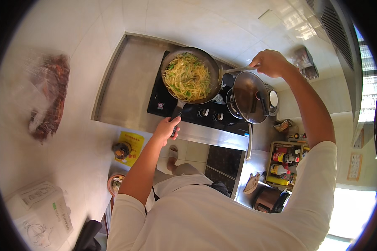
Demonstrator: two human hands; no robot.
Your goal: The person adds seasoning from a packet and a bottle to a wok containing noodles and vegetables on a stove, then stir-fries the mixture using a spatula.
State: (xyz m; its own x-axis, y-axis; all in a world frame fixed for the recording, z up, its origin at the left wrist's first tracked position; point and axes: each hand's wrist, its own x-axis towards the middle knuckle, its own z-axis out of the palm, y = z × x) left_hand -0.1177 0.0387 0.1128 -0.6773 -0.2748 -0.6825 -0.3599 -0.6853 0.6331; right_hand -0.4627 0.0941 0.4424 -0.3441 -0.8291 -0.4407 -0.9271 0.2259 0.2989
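My left hand [167, 129] grips the dark handle of a frying pan [213, 62], which is over the left part of a black gas hob [188, 110]. Shredded yellow and green food [187, 77] fills much of the pan. With my right hand [269, 63] I hold the end of a metal spatula [234, 69]; its blade is at the pan's right rim. Below that hand, a second pan with a glass lid [249, 94] stands over the right burner, its metal handle pointing towards me.
A basket of sauce bottles [271, 157] and a brown appliance [265, 199] stand on the right. Steel worktop [128, 78] extends left of the hob. A dark bottle [122, 151] is on a yellow sheet [136, 142]. A range hood [339, 40] is at upper right.
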